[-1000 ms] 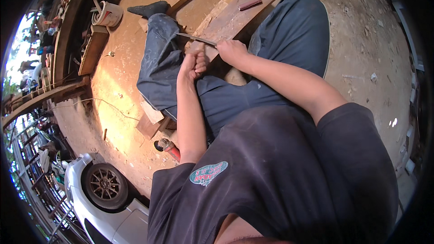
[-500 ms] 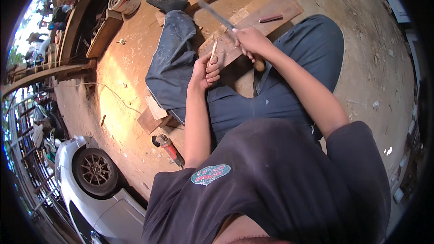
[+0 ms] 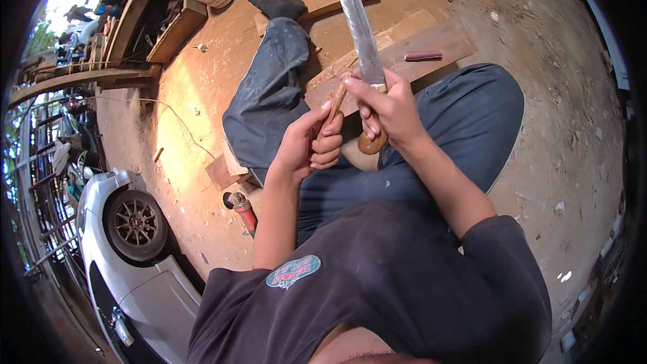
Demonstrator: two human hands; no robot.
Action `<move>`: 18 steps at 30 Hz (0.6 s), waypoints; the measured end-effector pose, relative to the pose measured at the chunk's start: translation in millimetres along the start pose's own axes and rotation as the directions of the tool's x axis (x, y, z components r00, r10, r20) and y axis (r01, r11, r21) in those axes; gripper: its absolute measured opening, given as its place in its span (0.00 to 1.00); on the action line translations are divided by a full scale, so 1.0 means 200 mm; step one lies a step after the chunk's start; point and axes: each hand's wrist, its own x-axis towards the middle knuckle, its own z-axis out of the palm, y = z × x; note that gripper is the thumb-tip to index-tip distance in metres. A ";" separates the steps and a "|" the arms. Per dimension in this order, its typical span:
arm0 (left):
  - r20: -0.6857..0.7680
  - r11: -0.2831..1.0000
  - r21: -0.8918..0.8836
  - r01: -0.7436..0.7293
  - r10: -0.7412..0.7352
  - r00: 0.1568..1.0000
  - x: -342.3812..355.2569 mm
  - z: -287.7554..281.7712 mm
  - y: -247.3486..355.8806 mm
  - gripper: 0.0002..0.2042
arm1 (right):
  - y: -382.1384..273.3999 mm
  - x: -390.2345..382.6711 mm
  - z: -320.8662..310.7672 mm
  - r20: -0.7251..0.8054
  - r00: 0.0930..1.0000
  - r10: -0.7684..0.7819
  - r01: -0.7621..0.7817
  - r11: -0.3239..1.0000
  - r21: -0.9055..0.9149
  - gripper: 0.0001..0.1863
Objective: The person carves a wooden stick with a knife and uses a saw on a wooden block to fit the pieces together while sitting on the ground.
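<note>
Left hand (image 3: 306,140) and right hand (image 3: 394,109) nearly meet, each closed on something. Beyond them I see a flat, dusty wooden board (image 3: 450,42). From the right hand, a long, streaked metal blade (image 3: 357,20) points away, its rounded wooden handle (image 3: 373,143) in that grip. Between the hands, the slim stick (image 3: 335,106), gripped by the left, slants forward toward the right thumb.

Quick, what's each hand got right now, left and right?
Left hand: closed, holding a thin wooden stick.
Right hand: closed, holding a long knife by its wooden handle.
</note>
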 end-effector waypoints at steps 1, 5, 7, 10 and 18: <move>-0.021 1.000 0.028 0.010 -0.009 1.000 0.01 0.03 0.00 0.22 | -0.01 -0.01 0.00 -0.009 1.000 -0.017 0.017 1.000 0.011 0.12; -0.046 0.998 0.067 0.023 -0.020 0.999 0.04 0.12 0.01 0.22 | -0.05 -0.03 -0.03 -0.053 0.994 -0.091 0.095 0.993 0.064 0.11; -0.072 0.995 0.090 0.048 -0.042 0.997 0.05 0.17 0.02 0.22 | -0.07 -0.03 -0.07 -0.087 0.989 -0.117 0.123 0.990 0.074 0.11; -0.037 0.994 0.077 0.073 -0.070 0.997 0.06 0.22 0.02 0.22 | -0.18 -0.03 -0.11 -0.165 0.977 -0.134 0.154 0.982 0.111 0.12; 0.049 0.996 0.024 0.084 -0.085 0.995 0.05 0.26 0.03 0.22 | -0.28 -0.02 -0.18 -0.261 0.962 -0.078 0.137 0.966 0.217 0.14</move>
